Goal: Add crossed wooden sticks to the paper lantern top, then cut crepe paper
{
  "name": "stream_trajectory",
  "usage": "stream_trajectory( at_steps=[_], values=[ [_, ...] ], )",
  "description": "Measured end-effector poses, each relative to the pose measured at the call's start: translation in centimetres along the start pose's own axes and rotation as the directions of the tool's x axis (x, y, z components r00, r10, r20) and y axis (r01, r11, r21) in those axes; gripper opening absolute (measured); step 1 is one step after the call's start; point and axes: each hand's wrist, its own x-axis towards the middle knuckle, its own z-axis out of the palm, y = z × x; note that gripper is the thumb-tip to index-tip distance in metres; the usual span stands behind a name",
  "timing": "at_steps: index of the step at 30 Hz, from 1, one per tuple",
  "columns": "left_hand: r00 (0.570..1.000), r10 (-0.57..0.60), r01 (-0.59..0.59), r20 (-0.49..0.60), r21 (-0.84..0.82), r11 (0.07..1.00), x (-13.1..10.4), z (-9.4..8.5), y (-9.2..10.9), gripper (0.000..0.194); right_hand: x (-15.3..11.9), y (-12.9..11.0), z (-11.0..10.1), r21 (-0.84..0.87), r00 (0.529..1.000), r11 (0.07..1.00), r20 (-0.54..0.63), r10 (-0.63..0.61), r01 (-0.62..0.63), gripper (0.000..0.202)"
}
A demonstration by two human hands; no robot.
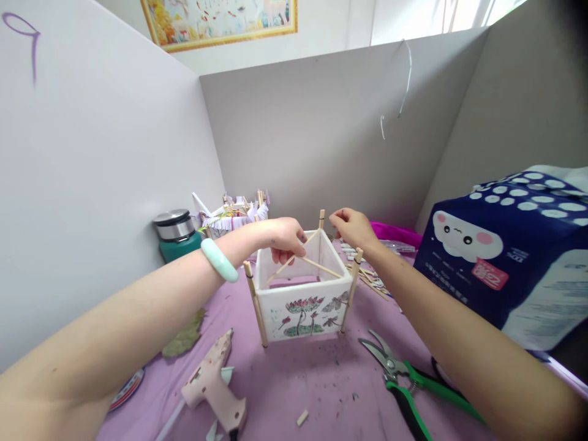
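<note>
A white four-sided box frame with a painted lotus on its front panel stands on the purple cloth, with wooden sticks at its corners. Thin sticks cross inside its open top. My left hand, with a pale green bangle on the wrist, reaches over the opening, its fingers closed on the crossing sticks. Just beyond the back right corner post is my right hand, its fingers pinched together; whatever they hold, if anything, is too small to make out.
A pink glue gun lies front left, green-handled pruners front right. Behind are a teal bottle and a fringed lantern-like frame. A large blue package stands right. Loose sticks lie beside the box.
</note>
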Motion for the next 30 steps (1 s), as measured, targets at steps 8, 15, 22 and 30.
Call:
stream_trajectory(
  at_steps=[8, 15, 22, 30],
  values=[
    [1.000, -0.012, 0.012, -0.010, 0.000, 1.000, 0.0, 0.2, 0.2, 0.050, 0.7, -0.5, 0.7, 0.051, 0.994, 0.993, 0.001, -0.110, 0.110, 0.034],
    [1.000, -0.017, 0.019, -0.013, 0.138, 0.990, 0.1, -0.6, 0.4, 0.032, 1.4, -0.7, 1.3, 0.025, 0.986, 0.986, -0.002, -0.166, 0.166, 0.029],
    [0.983, 0.000, 0.050, -0.183, 0.273, 0.961, 1.0, -0.7, 1.7, 0.047, 1.3, -0.8, 1.1, 0.008, 0.986, 0.986, -0.002, -0.167, 0.167, 0.029],
    [0.984, 0.038, 0.010, -0.173, 0.268, 0.963, 2.3, 0.1, 1.1, 0.065, 1.7, -0.5, 1.4, -0.016, 0.987, 0.987, -0.027, -0.160, 0.160, 0.028]
  ],
)
